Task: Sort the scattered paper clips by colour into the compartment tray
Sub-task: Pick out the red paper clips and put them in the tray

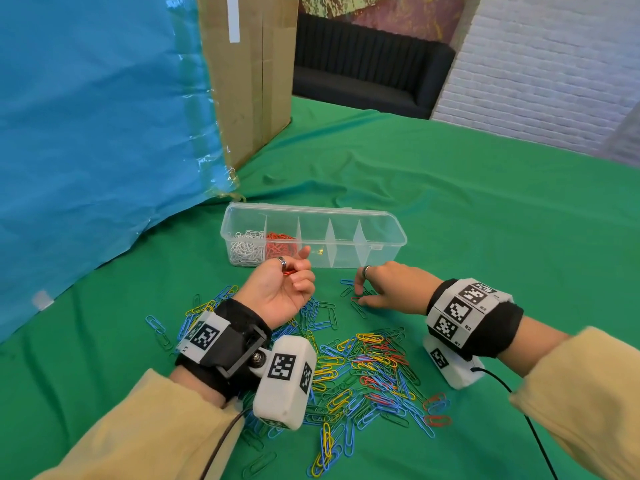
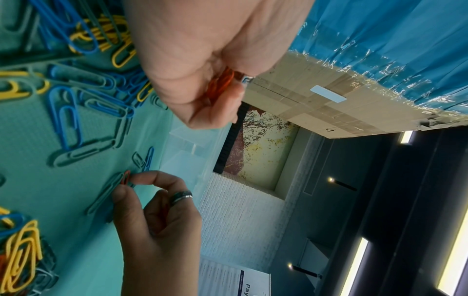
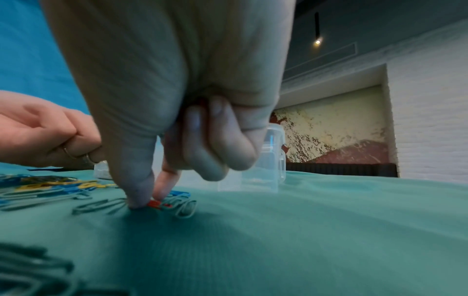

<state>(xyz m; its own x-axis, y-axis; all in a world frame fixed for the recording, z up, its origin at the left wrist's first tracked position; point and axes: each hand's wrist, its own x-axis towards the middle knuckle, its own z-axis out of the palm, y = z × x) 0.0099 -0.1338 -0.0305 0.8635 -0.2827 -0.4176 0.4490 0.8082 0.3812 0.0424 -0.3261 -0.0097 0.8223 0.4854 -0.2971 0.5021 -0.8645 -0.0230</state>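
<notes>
Left hand (image 1: 282, 292), palm up at centre frame, curled around a small bunch of red clips (image 2: 220, 83) tucked between thumb and fingers; ring on one finger. Right hand (image 1: 388, 287), just right of centre, palm down, thumb and forefinger pinching a single red clip (image 3: 157, 204) flat against the green cloth (image 1: 485, 209), remaining fingers folded back under the palm, possibly over more red there, though too shadowed in the right wrist view to say. A few green and blue clips lying touching that red one.

Below both hands, spreading across the lower middle of the head view, a loose pile of mixed clips (image 1: 367, 372) in blue, yellow, green and red, partly hidden under the wrist cameras.

Above the hands, just beyond the fingertips, a clear compartment tray (image 1: 384, 233) lying lengthwise: white clips (image 1: 246, 249) in the leftmost section, red clips in the next, something small and yellowish in the third, too tiny to identify.

Upper left filled by a blue sheet (image 1: 97, 116) taped over a cardboard box (image 1: 252, 81); black sofa (image 1: 370, 64) and white brick wall (image 1: 540, 71) along the top.
</notes>
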